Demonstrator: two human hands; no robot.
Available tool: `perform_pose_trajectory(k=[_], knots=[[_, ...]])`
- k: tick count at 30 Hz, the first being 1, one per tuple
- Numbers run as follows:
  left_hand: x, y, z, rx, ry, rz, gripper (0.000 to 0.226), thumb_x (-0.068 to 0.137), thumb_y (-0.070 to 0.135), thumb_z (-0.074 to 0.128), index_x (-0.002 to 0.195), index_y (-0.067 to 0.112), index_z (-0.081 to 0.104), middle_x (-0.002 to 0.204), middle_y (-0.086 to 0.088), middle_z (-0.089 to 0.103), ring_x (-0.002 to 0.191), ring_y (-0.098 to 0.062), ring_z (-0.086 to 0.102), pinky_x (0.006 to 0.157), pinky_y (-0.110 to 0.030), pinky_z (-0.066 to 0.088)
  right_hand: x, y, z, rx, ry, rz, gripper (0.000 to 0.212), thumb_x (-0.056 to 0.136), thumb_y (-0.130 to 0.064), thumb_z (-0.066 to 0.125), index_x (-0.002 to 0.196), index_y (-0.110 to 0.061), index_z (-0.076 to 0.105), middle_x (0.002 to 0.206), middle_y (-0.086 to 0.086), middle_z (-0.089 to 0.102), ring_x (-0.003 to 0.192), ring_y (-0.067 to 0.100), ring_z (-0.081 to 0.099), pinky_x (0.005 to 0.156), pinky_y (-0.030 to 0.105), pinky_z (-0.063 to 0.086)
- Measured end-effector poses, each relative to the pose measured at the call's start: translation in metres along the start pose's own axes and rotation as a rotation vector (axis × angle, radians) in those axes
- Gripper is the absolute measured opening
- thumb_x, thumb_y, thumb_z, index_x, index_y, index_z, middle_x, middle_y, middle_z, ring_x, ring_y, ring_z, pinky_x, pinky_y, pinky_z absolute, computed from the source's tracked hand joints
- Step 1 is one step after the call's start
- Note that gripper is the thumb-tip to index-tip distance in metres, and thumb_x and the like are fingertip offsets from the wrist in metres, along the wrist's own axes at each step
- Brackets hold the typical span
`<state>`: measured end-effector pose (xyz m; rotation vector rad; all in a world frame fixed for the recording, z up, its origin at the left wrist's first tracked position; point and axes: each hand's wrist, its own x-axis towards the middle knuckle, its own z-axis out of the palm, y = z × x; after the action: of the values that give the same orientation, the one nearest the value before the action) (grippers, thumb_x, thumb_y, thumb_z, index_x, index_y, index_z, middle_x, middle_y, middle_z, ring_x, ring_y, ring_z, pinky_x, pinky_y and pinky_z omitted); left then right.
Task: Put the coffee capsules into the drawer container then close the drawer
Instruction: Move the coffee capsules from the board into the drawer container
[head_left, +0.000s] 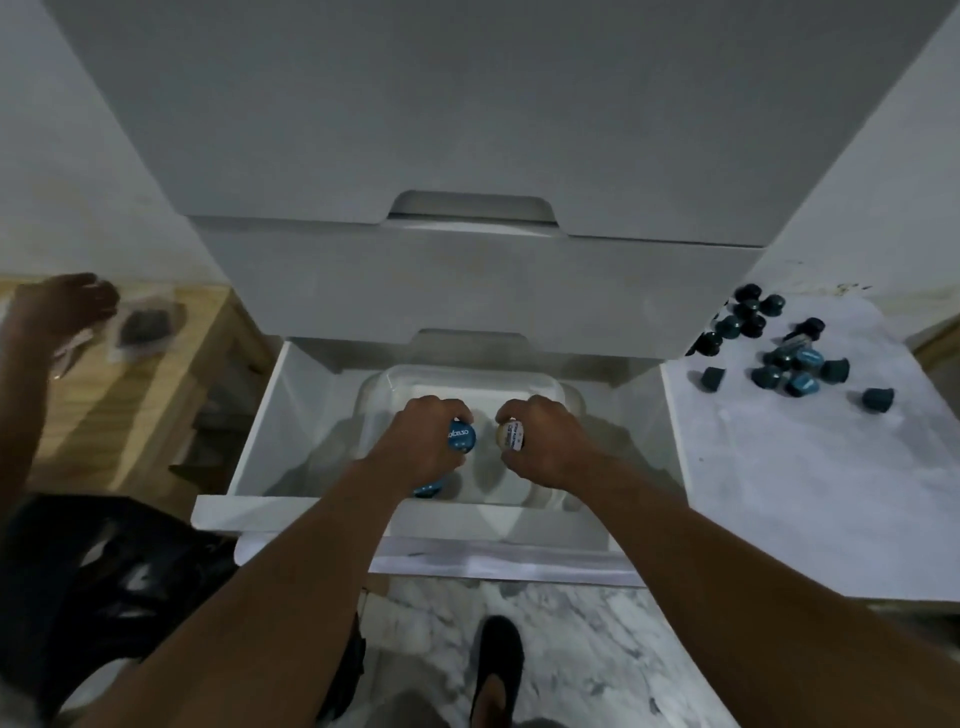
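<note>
The white drawer (270, 415) stands pulled out, with a clear plastic container (467, 376) inside it. Over the container my left hand (415, 441) grips a blue capsule (461, 439) with its printed lid facing right. Beside it my right hand (545, 441) grips a capsule with a cream lid (510, 435). Another blue capsule (430, 489) lies in the container under my left wrist. Several dark blue capsules (779, 353) lie scattered on the white surface at the right.
Closed white drawers (467, 280) rise above the open one. At the left another person's hand (67, 306) hovers over a wooden shelf holding a plastic bag (145, 325). A black bag (104, 571) and my foot (498, 670) are on the marble floor.
</note>
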<state>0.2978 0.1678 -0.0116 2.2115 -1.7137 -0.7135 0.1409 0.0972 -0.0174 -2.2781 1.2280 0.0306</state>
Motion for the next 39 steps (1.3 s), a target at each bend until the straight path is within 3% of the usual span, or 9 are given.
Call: perform_pose_trajectory(k=[8, 12, 18, 24, 30, 35, 39], knots=[[0.007, -0.006, 0.009, 0.067, -0.193, 0.040, 0.044, 0.069, 0.022, 0.080, 0.110, 0.022, 0.064, 0.107, -0.003, 0.068, 0.091, -0.019, 0.061, 0.075, -0.025, 0.049, 0.009, 0.008, 0.012, 0.033, -0.131, 0.023, 0.045, 0.078, -0.022, 0.071, 0.121, -0.016, 0.057, 0.117, 0.010, 0.063, 0.103, 0.025, 0.061, 0.078, 0.024, 0.045], [0.008, -0.008, 0.010, 0.101, -0.264, 0.028, 0.048, 0.066, 0.019, 0.082, 0.110, 0.021, 0.063, 0.109, -0.006, 0.063, 0.086, -0.018, 0.055, 0.072, -0.024, 0.047, 0.006, 0.009, 0.018, 0.019, -0.160, 0.039, 0.045, 0.077, -0.021, 0.073, 0.119, -0.016, 0.059, 0.118, 0.010, 0.063, 0.104, 0.025, 0.060, 0.083, 0.028, 0.049], [0.014, -0.009, 0.018, 0.181, -0.285, 0.095, 0.029, 0.079, 0.008, 0.069, 0.105, 0.018, 0.065, 0.112, -0.010, 0.063, 0.095, -0.025, 0.060, 0.080, -0.030, 0.052, 0.006, 0.014, 0.020, 0.025, -0.182, 0.073, 0.046, 0.074, -0.017, 0.077, 0.116, -0.017, 0.060, 0.116, 0.012, 0.063, 0.100, 0.027, 0.062, 0.084, 0.035, 0.055], [0.019, -0.012, 0.021, 0.196, -0.311, 0.098, 0.039, 0.077, 0.011, 0.073, 0.116, 0.016, 0.066, 0.117, -0.012, 0.063, 0.101, -0.028, 0.063, 0.090, -0.035, 0.053, 0.004, 0.015, 0.022, 0.027, -0.201, 0.047, 0.045, 0.075, -0.015, 0.075, 0.118, -0.020, 0.063, 0.119, 0.009, 0.063, 0.101, 0.026, 0.062, 0.086, 0.032, 0.054], [0.020, -0.012, 0.020, 0.221, -0.356, 0.129, 0.035, 0.076, 0.012, 0.072, 0.110, 0.017, 0.070, 0.110, -0.012, 0.067, 0.092, -0.027, 0.064, 0.081, -0.032, 0.054, 0.001, 0.013, 0.020, 0.044, -0.214, 0.026, 0.034, 0.079, -0.010, 0.067, 0.111, -0.019, 0.067, 0.111, 0.008, 0.067, 0.095, 0.023, 0.063, 0.084, 0.031, 0.053], [0.019, -0.014, 0.017, 0.253, -0.371, 0.165, 0.035, 0.077, 0.014, 0.071, 0.111, 0.018, 0.070, 0.107, -0.011, 0.069, 0.091, -0.027, 0.064, 0.080, -0.034, 0.055, 0.001, 0.011, 0.021, 0.024, -0.251, 0.049, 0.035, 0.074, -0.013, 0.076, 0.107, -0.019, 0.066, 0.105, 0.007, 0.066, 0.090, 0.023, 0.063, 0.076, 0.028, 0.051], [0.019, -0.014, 0.015, 0.263, -0.374, 0.179, 0.031, 0.078, 0.017, 0.069, 0.109, 0.019, 0.072, 0.102, -0.011, 0.070, 0.087, -0.027, 0.064, 0.079, -0.034, 0.055, 0.004, 0.008, 0.023, 0.032, -0.260, 0.050, 0.037, 0.072, -0.015, 0.079, 0.107, -0.015, 0.066, 0.108, 0.008, 0.066, 0.094, 0.023, 0.063, 0.082, 0.031, 0.053]])
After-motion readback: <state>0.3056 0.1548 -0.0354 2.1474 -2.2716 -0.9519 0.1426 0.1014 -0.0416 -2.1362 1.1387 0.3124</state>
